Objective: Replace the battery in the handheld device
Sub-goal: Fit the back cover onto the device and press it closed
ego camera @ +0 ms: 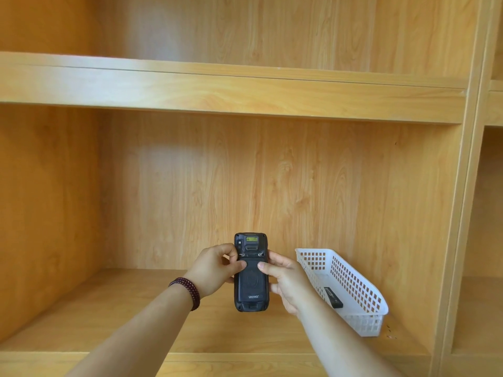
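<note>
The dark handheld device [251, 289] is held upright in front of the shelf with its back cover facing me. My left hand [213, 269] grips its left edge, thumb on the upper part of the back cover. My right hand [285, 278] grips the right edge, its thumb also pressing on the cover. A black battery [333, 297] lies in the white basket [362, 297] to the right.
The wooden shelf board [109, 317] lies below the hands. Another shelf [217, 91] runs overhead. A vertical wooden divider [460, 213] stands just right of the basket.
</note>
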A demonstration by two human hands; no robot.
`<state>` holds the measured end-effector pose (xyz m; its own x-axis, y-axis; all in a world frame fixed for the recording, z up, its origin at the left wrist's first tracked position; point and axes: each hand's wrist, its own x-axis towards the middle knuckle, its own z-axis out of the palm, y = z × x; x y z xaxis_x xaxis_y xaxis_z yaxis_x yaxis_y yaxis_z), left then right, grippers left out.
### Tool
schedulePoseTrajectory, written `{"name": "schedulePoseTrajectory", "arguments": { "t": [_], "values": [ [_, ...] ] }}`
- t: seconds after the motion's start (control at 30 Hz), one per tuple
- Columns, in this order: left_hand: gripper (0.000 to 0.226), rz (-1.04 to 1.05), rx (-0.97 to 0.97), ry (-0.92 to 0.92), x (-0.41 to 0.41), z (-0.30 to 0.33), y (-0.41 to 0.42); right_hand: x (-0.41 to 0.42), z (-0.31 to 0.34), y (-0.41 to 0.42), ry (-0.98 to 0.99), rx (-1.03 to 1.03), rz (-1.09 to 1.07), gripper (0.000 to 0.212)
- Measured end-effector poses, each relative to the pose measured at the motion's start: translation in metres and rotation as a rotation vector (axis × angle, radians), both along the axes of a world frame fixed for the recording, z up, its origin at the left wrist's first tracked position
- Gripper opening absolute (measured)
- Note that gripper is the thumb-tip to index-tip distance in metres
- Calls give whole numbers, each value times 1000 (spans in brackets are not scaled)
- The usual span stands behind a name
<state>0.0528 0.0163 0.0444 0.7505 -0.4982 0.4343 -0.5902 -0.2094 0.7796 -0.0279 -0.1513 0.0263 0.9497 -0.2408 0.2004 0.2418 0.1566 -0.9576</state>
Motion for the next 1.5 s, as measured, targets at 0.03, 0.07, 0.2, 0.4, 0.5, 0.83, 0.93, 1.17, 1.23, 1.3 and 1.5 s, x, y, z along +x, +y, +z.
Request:
{"name": "schedulePoseTrajectory", "arguments": {
  "t": [0.03, 0.07, 0.2, 0.4, 0.5, 0.83, 0.93, 1.17, 1.23, 1.3, 1.5],
  "values": [
    [30, 4, -23, 12, 0, -1, 0, 0, 1, 0, -5, 1, 1, 30],
    [29, 0, -51, 30, 1, -2, 1, 0, 2, 0, -12, -6, 3, 30],
    [23, -34, -139, 50, -1, 0, 3, 0, 4, -1, -30, -11, 10, 31],
    [15, -46, -181, 32, -6, -1, 1, 0, 5, 1, -49, 1, 11, 32],
    [14, -50, -215, 50, -8, -2, 1, -1, 5, 2, -54, 7, 10, 35],
    [16, -63, -230, 100, -8, 1, 1, -4, 7, 4, -63, 16, 20, 32],
    [21, -61, -225, 131, -6, 2, 2, -5, 6, 5, -57, 21, 19, 30],
    [18, -31, -219, 159, -5, 1, 1, -5, 5, 8, -39, 36, 2, 31],
    [17, -27, -220, 166, -6, 1, 1, -5, 5, 9, -36, 33, 2, 31],
    [16, -21, -211, 165, -7, 1, 1, -4, 4, 9, -30, 37, -5, 31],
    [17, -18, -184, 149, -6, -1, 1, -3, 0, 8, -15, 45, -17, 31]
  ]
}}
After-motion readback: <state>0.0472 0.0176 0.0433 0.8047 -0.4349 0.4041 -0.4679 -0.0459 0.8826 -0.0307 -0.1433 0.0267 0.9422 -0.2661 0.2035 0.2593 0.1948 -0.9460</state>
